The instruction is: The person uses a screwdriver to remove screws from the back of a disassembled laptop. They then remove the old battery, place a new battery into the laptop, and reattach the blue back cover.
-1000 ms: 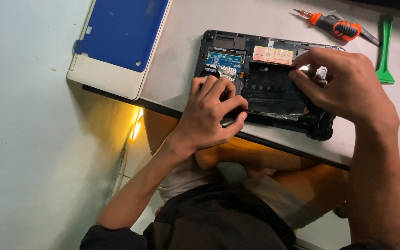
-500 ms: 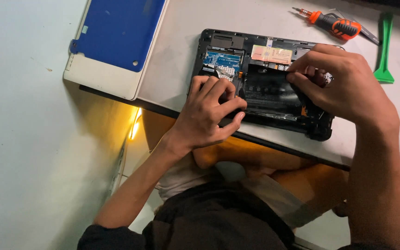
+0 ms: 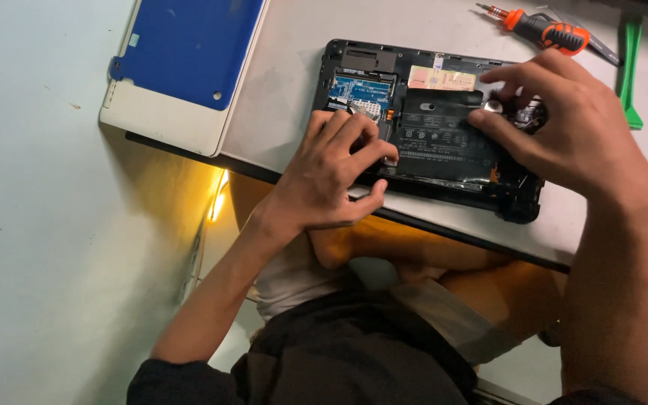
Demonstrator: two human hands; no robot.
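Since the earlier frame little has shifted: both hands have stayed on the opened device [image 3: 429,127], and the right fingers have crept slightly along its upper right part.

The left hand [image 3: 331,176] comes up from the lower left of the frame, wrist bent, fingers curled and pressed down on the device's lower left part beside the blue circuit board [image 3: 361,90]; it grips nothing, only bears on the casing. The right hand [image 3: 571,135] reaches in from the lower right, forearm steep, thumb and forefinger pinched at something small and silvery at the battery's right end; what it is cannot be made out.

The device lies open near the table's [image 3: 286,112] front edge, upper centre, under both hands. A blue and white cover [image 3: 181,67] lies upper left; an orange-handled screwdriver [image 3: 545,30] and a green pry tool [image 3: 628,71] lie upper right.
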